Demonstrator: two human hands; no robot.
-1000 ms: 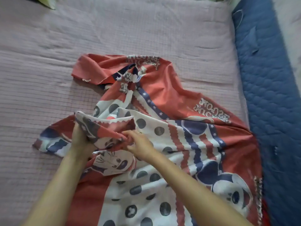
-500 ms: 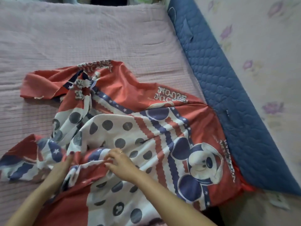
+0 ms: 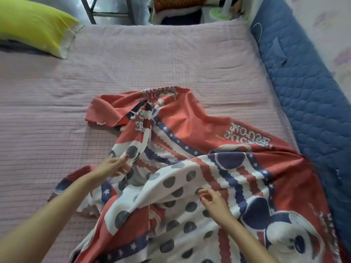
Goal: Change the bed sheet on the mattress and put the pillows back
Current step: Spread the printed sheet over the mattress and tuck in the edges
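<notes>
- Across the middle and lower right of the frame, a red, white and blue bed sheet (image 3: 190, 168) with dark polka dots, star stripes and cartoon mouse prints lies crumpled and only partly spread on the mattress (image 3: 133, 63).
- The mattress wears a pale pink quilted cover with a fine grid pattern, bare over the upper half and left side of the frame.
- Left of centre, the left hand (image 3: 112, 167) reaches onto the sheet; its thumb and fingers pinch a fold of the white dotted cloth, which rises in a bunched ridge toward a knot-like gather near frame centre.
- Lower right of centre, the right hand (image 3: 212, 201) rests on the dotted part of the sheet with its fingers loosely curled; whether they pinch any cloth I cannot tell.
- Both forearms enter from the bottom edge, bare.
- At the upper left corner, a yellow-green pillow (image 3: 36, 25) lies on the mattress edge, over something dark grey beneath it.
- Along the right side, a blue quilted pad (image 3: 303, 92) runs just beside the mattress, against a pale wall with faint floral print.
- Beyond the far edge at the top, a metal frame (image 3: 91, 12) and blurred household clutter show.
</notes>
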